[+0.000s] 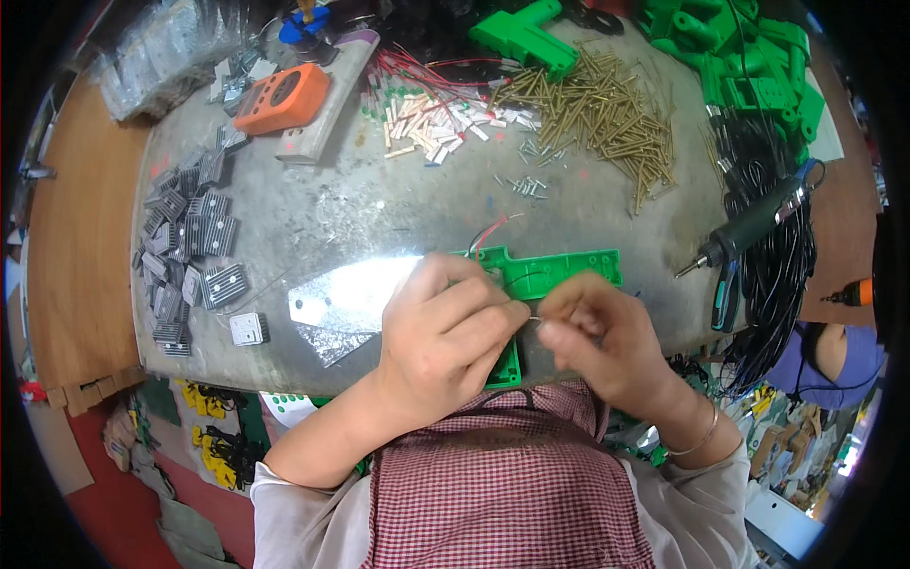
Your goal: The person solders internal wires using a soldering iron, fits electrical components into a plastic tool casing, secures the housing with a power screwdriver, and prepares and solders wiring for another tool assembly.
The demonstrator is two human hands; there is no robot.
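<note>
An open green plastic housing half (569,272), angled like a pistol grip, lies at the table's near edge beneath my hands. My left hand (441,327) is closed over its corner, fingers curled and fingertips pressed together. From those fingertips a thin wire end (534,319) reaches toward my right hand (602,343), whose thumb and forefinger pinch close to it. A dark wire (521,278) arcs inside the housing, and red wires (489,230) stick up behind my left knuckles. What lies within my left palm is hidden. Flat shiny metal plates (346,296) rest left of my left hand.
Finned grey metal blocks (194,232) crowd the left side. An orange meter (282,100), small white parts with red leads (441,128), long brass-coloured screws (611,109) and green housings (758,66) fill the back. An electric screwdriver (758,223), cutters (726,294) and black cables (782,256) lie right.
</note>
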